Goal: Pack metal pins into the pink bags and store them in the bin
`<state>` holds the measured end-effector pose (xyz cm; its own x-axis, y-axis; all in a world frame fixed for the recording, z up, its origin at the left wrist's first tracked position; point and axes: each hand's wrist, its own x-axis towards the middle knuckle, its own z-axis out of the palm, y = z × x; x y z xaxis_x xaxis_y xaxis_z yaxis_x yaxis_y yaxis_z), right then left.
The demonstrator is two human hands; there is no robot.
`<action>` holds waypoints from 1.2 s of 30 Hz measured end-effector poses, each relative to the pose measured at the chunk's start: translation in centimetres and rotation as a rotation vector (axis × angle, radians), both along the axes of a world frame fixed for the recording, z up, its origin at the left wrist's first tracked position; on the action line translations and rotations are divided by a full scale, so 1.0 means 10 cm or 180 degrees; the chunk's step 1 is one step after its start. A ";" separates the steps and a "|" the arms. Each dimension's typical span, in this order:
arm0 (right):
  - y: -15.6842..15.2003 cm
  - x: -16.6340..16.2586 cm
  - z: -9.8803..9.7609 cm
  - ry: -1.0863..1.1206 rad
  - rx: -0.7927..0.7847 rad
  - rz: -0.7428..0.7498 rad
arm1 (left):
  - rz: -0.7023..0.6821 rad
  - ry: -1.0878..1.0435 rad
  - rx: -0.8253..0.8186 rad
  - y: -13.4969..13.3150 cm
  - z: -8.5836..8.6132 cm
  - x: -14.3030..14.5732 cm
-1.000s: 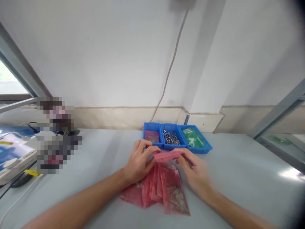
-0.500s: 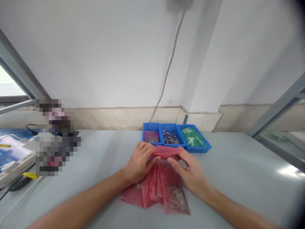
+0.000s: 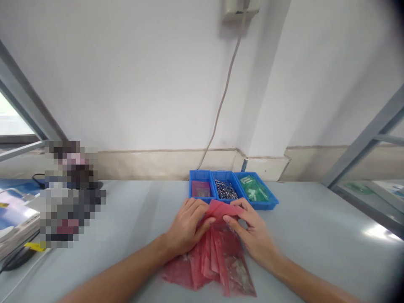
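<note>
My left hand [image 3: 186,225] and my right hand [image 3: 252,233] both pinch one small pink plastic bag [image 3: 221,209], held just above the table between them. Under the hands lies a fanned pile of several pink bags [image 3: 217,263], some with small parts inside. Just behind the held bag stand three blue trays in a row: the left tray [image 3: 201,188] holds pink bags, the middle tray [image 3: 225,189] holds small metal parts, the right tray [image 3: 255,190] holds green bags.
The grey table [image 3: 315,235] runs back to a white wall with a cable [image 3: 221,105] hanging down it. A blurred-out object [image 3: 71,193] and a stack of printed material [image 3: 15,219] sit at the left. A metal frame bar [image 3: 362,141] slants at the right.
Both hands have drawn closer together on the held bag, the right hand sliding left along it. The view has tilted slightly, so the trays sit lower in the picture.
</note>
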<state>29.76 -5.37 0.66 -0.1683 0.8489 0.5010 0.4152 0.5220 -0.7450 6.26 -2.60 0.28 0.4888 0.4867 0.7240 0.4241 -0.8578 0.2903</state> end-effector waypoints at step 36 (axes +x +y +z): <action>0.00 0.00 -0.04 -0.0149 0.0153 0.0416 | -0.0377 -0.0107 -0.0113 -0.01 -0.02 -0.03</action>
<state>29.78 -5.41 0.31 -0.3001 0.7935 0.5294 0.3752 0.6084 -0.6993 5.93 -2.72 0.13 0.5200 0.4526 0.7244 0.3100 -0.8903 0.3337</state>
